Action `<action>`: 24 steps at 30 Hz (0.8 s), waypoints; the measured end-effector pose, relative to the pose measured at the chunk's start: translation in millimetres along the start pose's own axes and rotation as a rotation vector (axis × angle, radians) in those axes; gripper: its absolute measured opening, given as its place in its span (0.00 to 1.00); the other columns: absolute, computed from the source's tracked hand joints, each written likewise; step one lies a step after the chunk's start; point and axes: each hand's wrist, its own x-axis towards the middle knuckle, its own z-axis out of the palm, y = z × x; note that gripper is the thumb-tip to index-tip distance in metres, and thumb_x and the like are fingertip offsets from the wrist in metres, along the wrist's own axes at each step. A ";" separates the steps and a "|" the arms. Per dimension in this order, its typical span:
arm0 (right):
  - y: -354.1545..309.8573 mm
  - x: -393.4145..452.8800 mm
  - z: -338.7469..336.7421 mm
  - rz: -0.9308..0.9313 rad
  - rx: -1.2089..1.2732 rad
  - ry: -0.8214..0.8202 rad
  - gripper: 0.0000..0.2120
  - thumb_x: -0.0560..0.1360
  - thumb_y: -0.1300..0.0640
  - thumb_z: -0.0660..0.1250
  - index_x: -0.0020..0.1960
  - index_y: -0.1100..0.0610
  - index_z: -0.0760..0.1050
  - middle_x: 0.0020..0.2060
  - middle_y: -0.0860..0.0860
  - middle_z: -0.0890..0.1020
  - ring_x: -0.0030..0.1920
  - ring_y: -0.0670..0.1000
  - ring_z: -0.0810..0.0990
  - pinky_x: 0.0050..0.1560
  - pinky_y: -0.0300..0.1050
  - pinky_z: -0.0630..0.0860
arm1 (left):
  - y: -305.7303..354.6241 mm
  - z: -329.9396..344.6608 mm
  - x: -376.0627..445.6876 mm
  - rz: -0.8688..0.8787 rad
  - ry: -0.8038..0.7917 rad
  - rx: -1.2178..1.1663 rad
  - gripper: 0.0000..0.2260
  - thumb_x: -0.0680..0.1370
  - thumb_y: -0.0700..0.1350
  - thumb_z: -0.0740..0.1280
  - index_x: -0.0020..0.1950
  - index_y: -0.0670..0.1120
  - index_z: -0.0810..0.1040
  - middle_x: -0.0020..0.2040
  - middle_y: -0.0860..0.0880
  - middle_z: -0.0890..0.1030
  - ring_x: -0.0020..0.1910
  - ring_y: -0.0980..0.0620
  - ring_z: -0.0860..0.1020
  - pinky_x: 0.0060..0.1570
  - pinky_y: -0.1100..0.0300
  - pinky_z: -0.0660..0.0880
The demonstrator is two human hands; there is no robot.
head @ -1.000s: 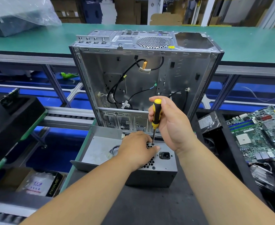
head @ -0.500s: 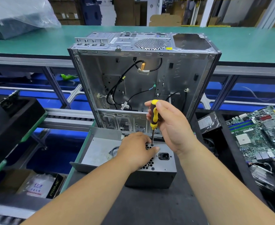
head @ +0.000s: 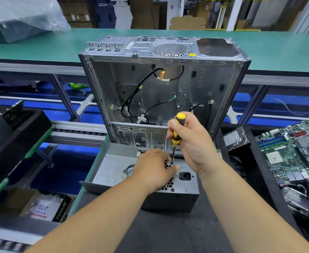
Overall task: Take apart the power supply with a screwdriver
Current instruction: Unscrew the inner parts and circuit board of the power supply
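Dark grey work mat (head: 168, 232) across the near centre, edged in green on its left side. On it, near centre: grey power supply (head: 184, 187), honeycomb vent and black mains socket facing up, with a loose sheet-metal cover (head: 111, 167) lying open just to its left. Left hand (head: 153, 170) curled over the vented top of the power supply, thumb pressed flat beside the screw, holding the unit down. Right hand (head: 192, 141) clenched round the yellow-and-black handle of the screwdriver (head: 176, 133), shaft nearly upright, tip seated at a screw near the far edge of the top face, just beside the left thumb. Directly behind, standing upright and open towards the camera: stripped desktop computer case (head: 164, 84), black cables hanging loose inside, round fan grille on its top panel. To the right, in dark trays: green motherboard (head: 292, 152) and, nearer the case, a hard drive (head: 235, 136). Far across the scene, a long green-topped bench (head: 281, 50) on an aluminium frame, a plastic-wrapped bundle (head: 20, 17) at its far left. Roller conveyor rail (head: 77, 130) running left of the case, blue bins beneath. Near left, below the mat: cardboard box (head: 35, 205) with packets inside. Stacked cartons and shelving in the far background
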 end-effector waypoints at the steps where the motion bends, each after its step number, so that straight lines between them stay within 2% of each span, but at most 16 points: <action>1: 0.3 0.0 -0.6 0.004 -0.015 0.006 0.08 0.76 0.55 0.67 0.52 0.55 0.72 0.39 0.48 0.78 0.42 0.49 0.77 0.50 0.47 0.73 | 0.4 -0.3 -0.1 0.003 0.001 0.002 0.19 0.77 0.64 0.64 0.55 0.50 0.78 0.45 0.57 0.68 0.55 0.52 0.72 0.50 0.59 0.64; 4: 0.2 -0.3 -2.0 0.016 -0.028 0.015 0.09 0.74 0.52 0.68 0.52 0.54 0.76 0.39 0.46 0.80 0.45 0.49 0.78 0.52 0.49 0.73 | 1.4 -1.9 -0.8 0.004 0.004 0.010 0.17 0.77 0.63 0.63 0.51 0.51 0.78 0.41 0.58 0.66 0.49 0.53 0.69 0.48 0.58 0.63; 7: 1.1 -0.4 -2.1 0.029 -0.010 0.025 0.09 0.74 0.51 0.68 0.52 0.52 0.79 0.40 0.46 0.80 0.45 0.49 0.78 0.54 0.50 0.74 | 2.8 -3.3 -1.1 0.000 -0.001 0.007 0.14 0.77 0.63 0.64 0.49 0.53 0.76 0.43 0.57 0.68 0.48 0.55 0.66 0.47 0.58 0.63; 11: 0.4 -0.3 -1.1 0.027 0.001 0.026 0.09 0.75 0.52 0.67 0.53 0.52 0.80 0.41 0.47 0.80 0.44 0.48 0.79 0.53 0.46 0.75 | 5.2 -3.5 -3.6 -0.061 0.060 -0.124 0.07 0.76 0.57 0.67 0.44 0.57 0.73 0.46 0.57 0.74 0.50 0.55 0.72 0.41 0.59 0.65; 15: -0.3 0.1 -0.7 0.024 0.029 0.030 0.11 0.75 0.53 0.67 0.56 0.54 0.78 0.41 0.49 0.79 0.44 0.50 0.79 0.49 0.42 0.76 | 3.8 -2.1 -5.8 -0.101 0.128 -0.295 0.05 0.74 0.52 0.72 0.42 0.56 0.78 0.46 0.57 0.77 0.49 0.57 0.76 0.48 0.58 0.74; 18: -0.3 -0.4 -1.0 0.001 0.044 0.040 0.12 0.75 0.55 0.67 0.58 0.52 0.74 0.41 0.50 0.80 0.44 0.51 0.80 0.46 0.40 0.77 | 2.8 -0.6 -6.2 -0.126 0.132 -0.316 0.04 0.73 0.52 0.73 0.41 0.57 0.79 0.45 0.58 0.78 0.48 0.58 0.77 0.48 0.57 0.75; 20: -0.2 -0.6 -1.0 -0.008 0.028 0.059 0.11 0.75 0.54 0.67 0.56 0.52 0.74 0.41 0.50 0.82 0.44 0.52 0.81 0.46 0.44 0.77 | 2.4 -0.2 -6.5 -0.131 0.130 -0.323 0.06 0.73 0.53 0.74 0.40 0.59 0.78 0.45 0.58 0.78 0.47 0.60 0.77 0.47 0.59 0.75; 24: 0.2 -0.3 -2.0 0.007 -0.030 0.071 0.10 0.77 0.51 0.62 0.55 0.54 0.76 0.43 0.50 0.84 0.48 0.52 0.83 0.54 0.54 0.76 | 2.1 -1.1 -6.2 -0.130 0.133 -0.322 0.08 0.73 0.53 0.74 0.37 0.60 0.76 0.44 0.59 0.77 0.46 0.61 0.76 0.46 0.60 0.74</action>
